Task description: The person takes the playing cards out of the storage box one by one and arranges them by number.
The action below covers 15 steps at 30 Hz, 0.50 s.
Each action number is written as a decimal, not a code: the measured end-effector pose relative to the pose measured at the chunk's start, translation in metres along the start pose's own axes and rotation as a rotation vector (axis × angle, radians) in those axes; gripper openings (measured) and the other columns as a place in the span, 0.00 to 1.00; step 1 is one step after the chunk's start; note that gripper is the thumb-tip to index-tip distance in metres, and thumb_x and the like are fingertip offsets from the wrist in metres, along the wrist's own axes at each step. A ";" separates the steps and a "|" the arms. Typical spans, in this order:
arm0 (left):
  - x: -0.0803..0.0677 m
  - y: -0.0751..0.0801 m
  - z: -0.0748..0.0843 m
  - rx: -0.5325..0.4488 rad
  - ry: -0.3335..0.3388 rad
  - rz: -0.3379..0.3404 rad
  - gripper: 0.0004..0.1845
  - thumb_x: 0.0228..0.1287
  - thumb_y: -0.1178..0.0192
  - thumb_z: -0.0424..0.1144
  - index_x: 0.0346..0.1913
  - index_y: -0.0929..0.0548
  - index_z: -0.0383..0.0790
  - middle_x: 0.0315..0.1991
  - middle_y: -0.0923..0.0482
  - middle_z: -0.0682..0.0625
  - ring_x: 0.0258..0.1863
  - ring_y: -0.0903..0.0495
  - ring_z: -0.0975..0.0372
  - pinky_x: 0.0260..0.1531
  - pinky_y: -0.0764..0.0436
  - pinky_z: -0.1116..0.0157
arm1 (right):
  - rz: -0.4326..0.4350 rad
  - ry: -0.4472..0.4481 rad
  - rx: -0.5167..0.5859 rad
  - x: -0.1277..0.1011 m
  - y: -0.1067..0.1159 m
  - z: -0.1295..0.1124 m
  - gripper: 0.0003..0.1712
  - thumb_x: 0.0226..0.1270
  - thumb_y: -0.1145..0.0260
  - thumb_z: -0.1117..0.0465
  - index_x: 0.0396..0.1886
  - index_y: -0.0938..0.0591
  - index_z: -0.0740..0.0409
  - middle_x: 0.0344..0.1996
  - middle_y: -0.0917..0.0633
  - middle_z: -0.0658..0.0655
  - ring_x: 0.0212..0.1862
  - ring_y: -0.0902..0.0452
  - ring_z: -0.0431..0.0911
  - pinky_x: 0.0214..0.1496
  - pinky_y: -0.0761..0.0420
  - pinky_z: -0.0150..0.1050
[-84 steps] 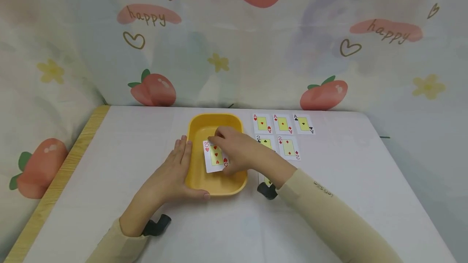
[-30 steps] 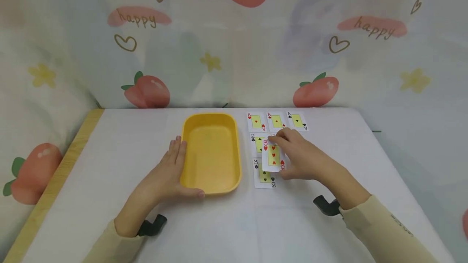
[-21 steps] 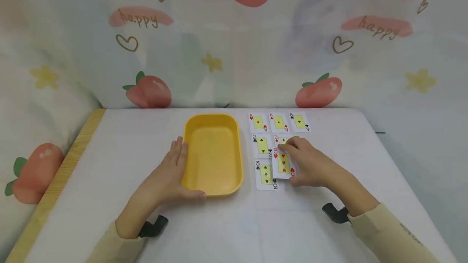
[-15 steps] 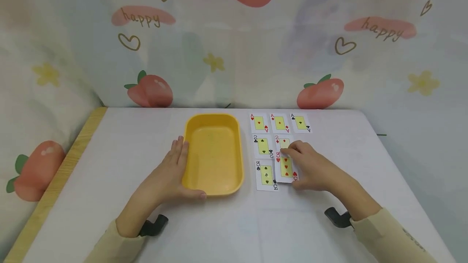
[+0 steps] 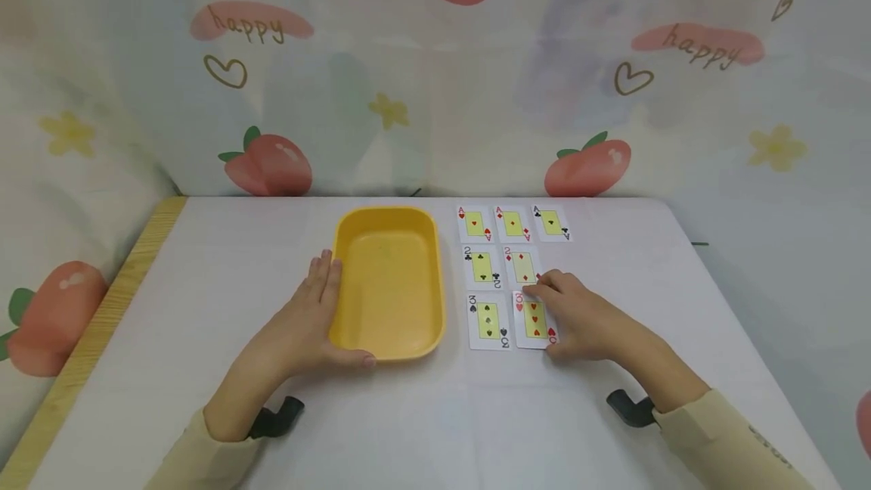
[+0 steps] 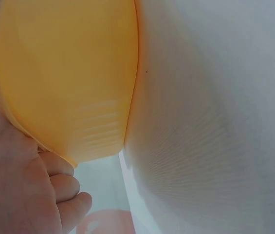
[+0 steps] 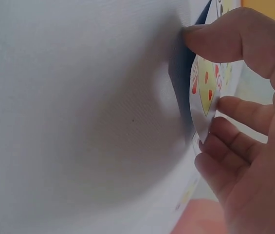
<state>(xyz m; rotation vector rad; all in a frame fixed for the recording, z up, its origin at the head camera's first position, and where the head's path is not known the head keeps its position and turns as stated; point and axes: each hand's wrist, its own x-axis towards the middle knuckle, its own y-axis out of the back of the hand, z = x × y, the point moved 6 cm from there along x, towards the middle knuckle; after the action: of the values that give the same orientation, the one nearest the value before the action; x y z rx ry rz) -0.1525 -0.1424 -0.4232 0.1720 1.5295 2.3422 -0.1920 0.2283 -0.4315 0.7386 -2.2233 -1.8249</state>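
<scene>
At the left of centre in the head view we see the left hand (image 5: 299,331) lying flat on the white bench (image 5: 224,263), fingers straight along the side of the yellow tray (image 5: 388,221) and thumb against its near rim; it steadies the tray without gripping it. Right of the tray lie rows of playing cards: three aces (image 5: 512,224) at the back, two twos (image 5: 502,266) in the middle, and the three of spades (image 5: 488,320) in front. Just beside that one is the three of hearts (image 5: 534,320), pinched at its edges by the right hand (image 5: 581,320); the wrist view shows the card (image 7: 206,85) bowed between thumb and fingertips (image 7: 212,165). We judge it thin, light, springy and slick on the cloth, easily creased, so best held at opposite edges with a light grip.
</scene>
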 end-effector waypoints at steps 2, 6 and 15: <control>0.000 0.000 -0.001 0.001 0.002 0.003 0.81 0.36 0.36 0.83 0.79 0.63 0.29 0.80 0.70 0.35 0.79 0.63 0.42 0.74 0.47 0.43 | -0.007 0.010 0.003 0.000 -0.001 0.000 0.51 0.39 0.17 0.54 0.68 0.25 0.52 0.56 0.28 0.53 0.54 0.33 0.46 0.45 0.17 0.36; -0.001 0.000 -0.003 0.010 0.003 0.011 0.81 0.36 0.36 0.83 0.79 0.63 0.30 0.80 0.70 0.35 0.79 0.63 0.42 0.75 0.48 0.43 | -0.008 0.039 0.002 0.002 -0.002 -0.001 0.49 0.40 0.18 0.55 0.68 0.25 0.53 0.56 0.28 0.53 0.55 0.33 0.47 0.48 0.17 0.39; -0.003 -0.001 -0.010 0.008 0.003 0.002 0.80 0.37 0.34 0.80 0.79 0.63 0.30 0.80 0.71 0.35 0.79 0.65 0.41 0.74 0.48 0.41 | -0.004 0.041 0.102 0.009 0.010 -0.001 0.55 0.46 0.20 0.53 0.76 0.35 0.46 0.68 0.34 0.55 0.68 0.40 0.53 0.62 0.21 0.52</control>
<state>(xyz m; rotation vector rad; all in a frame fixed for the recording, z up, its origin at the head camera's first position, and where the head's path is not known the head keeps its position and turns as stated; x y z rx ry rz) -0.1521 -0.1513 -0.4277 0.1720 1.5403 2.3392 -0.2015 0.2245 -0.4234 0.7912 -2.3044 -1.6932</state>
